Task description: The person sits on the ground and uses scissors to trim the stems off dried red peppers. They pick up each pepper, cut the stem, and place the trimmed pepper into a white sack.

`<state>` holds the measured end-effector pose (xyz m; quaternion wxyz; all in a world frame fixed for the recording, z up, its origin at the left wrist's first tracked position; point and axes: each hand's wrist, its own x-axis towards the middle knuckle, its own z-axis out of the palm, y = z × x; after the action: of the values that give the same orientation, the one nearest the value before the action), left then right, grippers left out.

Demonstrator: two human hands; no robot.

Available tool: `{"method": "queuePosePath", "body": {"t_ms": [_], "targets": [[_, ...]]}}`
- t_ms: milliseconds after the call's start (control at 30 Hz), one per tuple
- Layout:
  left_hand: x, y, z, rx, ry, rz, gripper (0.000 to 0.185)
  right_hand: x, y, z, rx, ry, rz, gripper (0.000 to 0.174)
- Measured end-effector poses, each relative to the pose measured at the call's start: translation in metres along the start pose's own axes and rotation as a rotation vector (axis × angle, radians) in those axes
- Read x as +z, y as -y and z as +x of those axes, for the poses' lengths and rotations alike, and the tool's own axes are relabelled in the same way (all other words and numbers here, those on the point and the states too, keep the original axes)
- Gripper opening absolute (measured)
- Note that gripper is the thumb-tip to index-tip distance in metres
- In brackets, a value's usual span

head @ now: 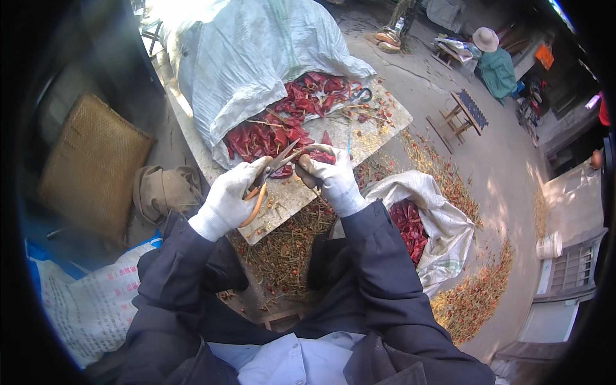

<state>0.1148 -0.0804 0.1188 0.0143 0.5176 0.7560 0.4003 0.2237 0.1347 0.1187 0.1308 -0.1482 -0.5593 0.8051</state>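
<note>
My left hand (231,197), in a white glove, grips scissors (260,197) with orange handles; their blades are parted and point towards my other hand. My right hand (334,178), gloved in white with darkened fingertips, holds a dried red chili pepper (322,157) close to the blade tips. Both hands are above the near part of a pale stone-like slab (293,195). Beyond them, a heap of dried red peppers (260,137) spills from the mouth of a large white woven sack (250,62). Some fingers are hidden behind the gloves and pepper.
An open white sack (445,231) with red peppers stands at the right. Stems and seeds (279,250) litter the ground below the slab. A wicker basket (94,163) and a printed sack (91,298) are at the left. A person in a hat (486,39) is farther off, near a small wooden stool (464,115).
</note>
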Motion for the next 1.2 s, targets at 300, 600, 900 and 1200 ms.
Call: {"method": "queuePosePath", "body": {"t_ms": [300,600,900,1200], "targets": [[-0.008,-0.008,0.001,0.011,0.037,0.132,0.058,0.002,0.001,-0.002,0.01,0.063,-0.014,0.021],[-0.011,-0.004,0.003,0.103,0.05,0.212,0.061,0.005,0.0,-0.004,-0.009,0.076,-0.032,0.025],[-0.006,0.002,0.0,0.157,0.019,0.22,0.058,0.002,0.0,-0.005,-0.005,0.129,-0.054,0.019],[0.006,0.017,-0.004,0.162,-0.01,0.202,0.054,0.007,0.0,-0.008,0.002,0.074,-0.048,0.018]]}}
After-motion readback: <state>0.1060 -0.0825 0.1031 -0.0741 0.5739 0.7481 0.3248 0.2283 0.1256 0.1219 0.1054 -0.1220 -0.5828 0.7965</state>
